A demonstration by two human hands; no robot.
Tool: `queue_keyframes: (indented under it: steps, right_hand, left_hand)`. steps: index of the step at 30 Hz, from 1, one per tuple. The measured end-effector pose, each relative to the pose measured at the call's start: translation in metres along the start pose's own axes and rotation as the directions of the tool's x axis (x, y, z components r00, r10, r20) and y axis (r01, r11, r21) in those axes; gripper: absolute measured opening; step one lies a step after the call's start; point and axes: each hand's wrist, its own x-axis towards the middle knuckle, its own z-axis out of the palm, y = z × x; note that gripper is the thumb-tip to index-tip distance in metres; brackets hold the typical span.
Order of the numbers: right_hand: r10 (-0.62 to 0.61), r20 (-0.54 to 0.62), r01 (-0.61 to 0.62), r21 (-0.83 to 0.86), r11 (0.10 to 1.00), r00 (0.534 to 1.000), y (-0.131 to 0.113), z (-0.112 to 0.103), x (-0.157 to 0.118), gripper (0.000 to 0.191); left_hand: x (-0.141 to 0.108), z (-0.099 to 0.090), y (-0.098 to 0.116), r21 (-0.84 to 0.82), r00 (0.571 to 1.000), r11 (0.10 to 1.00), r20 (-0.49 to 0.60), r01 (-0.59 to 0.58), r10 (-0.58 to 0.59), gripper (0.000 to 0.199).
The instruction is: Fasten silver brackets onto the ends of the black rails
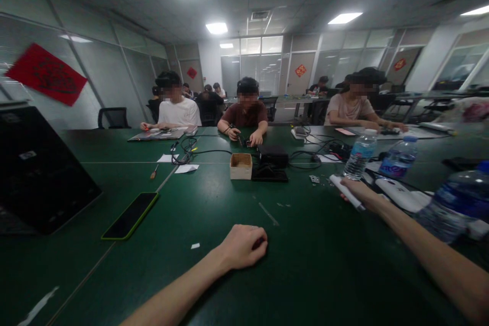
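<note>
My left hand [245,247] rests on the green table [305,254] with its fingers curled in. A dark gap shows between thumb and fingers; what lies in it, if anything, I cannot make out. Out to the right, my right hand [357,191] grips a long white flat object [349,193], which may be folded paper. Just behind that hand stands a clear water bottle [359,155] with a blue label. Small metal parts [315,179] lie to the left of the white object. A small white scrap [195,246] is left of my left hand.
Ahead stand an open cardboard box [240,172] and a black device [273,155] among cables. A phone [130,216], a screwdriver [154,172] and a black computer [42,168] are left. More bottles [399,157] crowd the right. Several people sit opposite.
</note>
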Motion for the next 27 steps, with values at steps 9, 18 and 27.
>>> queue_keyframes:
  steps: [9, 18, 27]
  right_hand:
    - [-0.430, 0.421, 0.546, -0.206, 0.812, 0.799, -0.027, 0.082, -0.162, 0.057]
    - [-0.521, 0.460, 0.666, -0.239, 0.707, 0.719, -0.041, 0.123, -0.205, 0.030]
    - [-0.663, 0.551, 0.857, -0.232, 0.461, 0.506, -0.021, 0.112, -0.184, 0.015]
  left_hand:
    - [0.000, -0.001, 0.005, 0.020, 0.991, 0.995, -0.098, 0.093, -0.091, 0.015]
    - [0.000, 0.005, 0.002, 0.085, 0.994, 0.996, -0.109, 0.006, 0.003, 0.011]
    - [0.000, 0.005, 0.006, 0.214, 1.000, 0.977, -0.005, -0.010, 0.011, 0.008]
